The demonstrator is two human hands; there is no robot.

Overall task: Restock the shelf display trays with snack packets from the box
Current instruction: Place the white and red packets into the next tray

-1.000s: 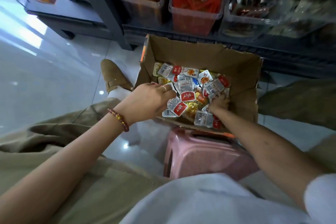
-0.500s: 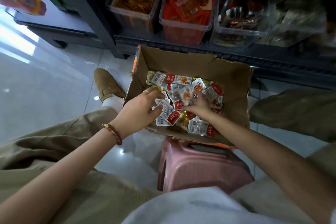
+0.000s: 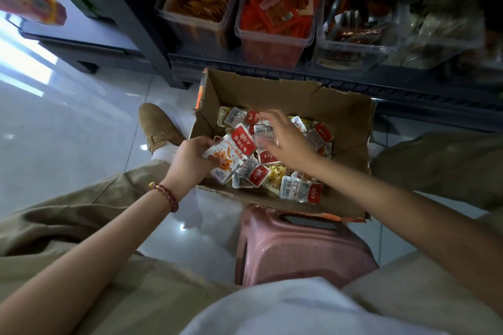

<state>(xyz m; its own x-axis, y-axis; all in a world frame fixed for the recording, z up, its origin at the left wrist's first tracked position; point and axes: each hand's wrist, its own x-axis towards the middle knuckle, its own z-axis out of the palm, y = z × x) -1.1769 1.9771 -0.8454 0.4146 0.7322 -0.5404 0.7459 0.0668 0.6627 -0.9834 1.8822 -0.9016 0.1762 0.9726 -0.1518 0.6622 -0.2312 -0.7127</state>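
on a pink stool, just at 6 o'clock of the dark shelf, sits an open cardboard box. its floor is covered by a loose heap of small packets, mostly clear with red tops, some gold. on the shelf at 12 o'clock, clear tubs stand side by side. the left tray holds brown sticks, the middle tray is nearly full of red sachets, and the right tray holds a few dim mixed wrappers. more tubs toward 2 o'clock are too dark and blurred to read.

the left hand, with a bead bracelet on its wrist, is at the box's 9 o'clock wall. its fingers and thumb are curled round a bundle of several white, red-topped packets, fanned toward 3 o'clock above the heap. the right hand reaches in from 4 o'clock, palm down over the middle of the heap. its fingers are spread and slightly bent, the tips by a red-topped packet near the 12 o'clock wall. it is blurred, and i cannot tell whether it pinches anything. the two hands are near but apart. at 9 o'clock of the box a tan shoe rests on the glossy floor.
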